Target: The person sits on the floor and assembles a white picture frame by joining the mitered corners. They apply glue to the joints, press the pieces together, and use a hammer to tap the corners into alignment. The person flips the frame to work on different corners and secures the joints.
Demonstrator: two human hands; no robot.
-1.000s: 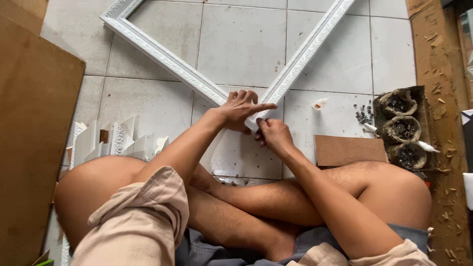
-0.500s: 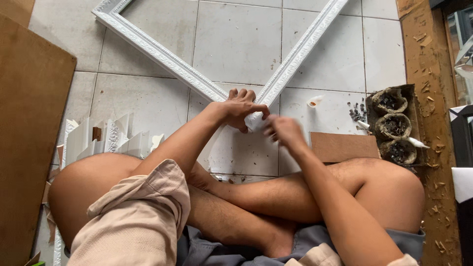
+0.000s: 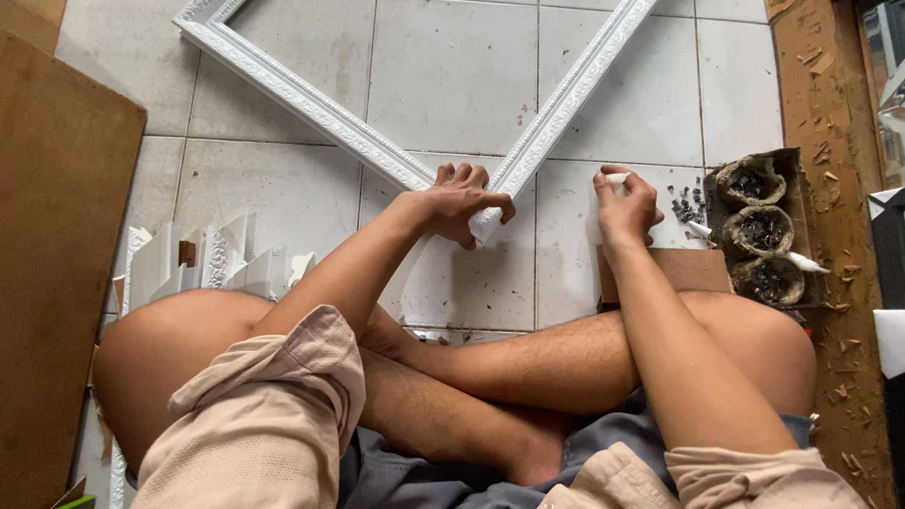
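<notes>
A white ornate picture frame [image 3: 311,99] lies on the tiled floor, its near corner pointing at me. My left hand [image 3: 460,203] grips that corner from above, fingers wrapped over the moulding. My right hand [image 3: 624,203] is off to the right of the frame, closed around a small white tube [image 3: 615,177] on the floor. I sit cross-legged behind both hands, knees spread wide.
A brown board [image 3: 683,269] lies by my right knee. A cardboard tray [image 3: 764,231] with three round cups of small dark fasteners stands at the right, loose dark bits beside it. White moulding offcuts [image 3: 212,264] are stacked at the left, next to a large brown panel [image 3: 57,245].
My right hand has left the frame corner and moved right to the small white tube on the floor. My left hand stays on the corner.
</notes>
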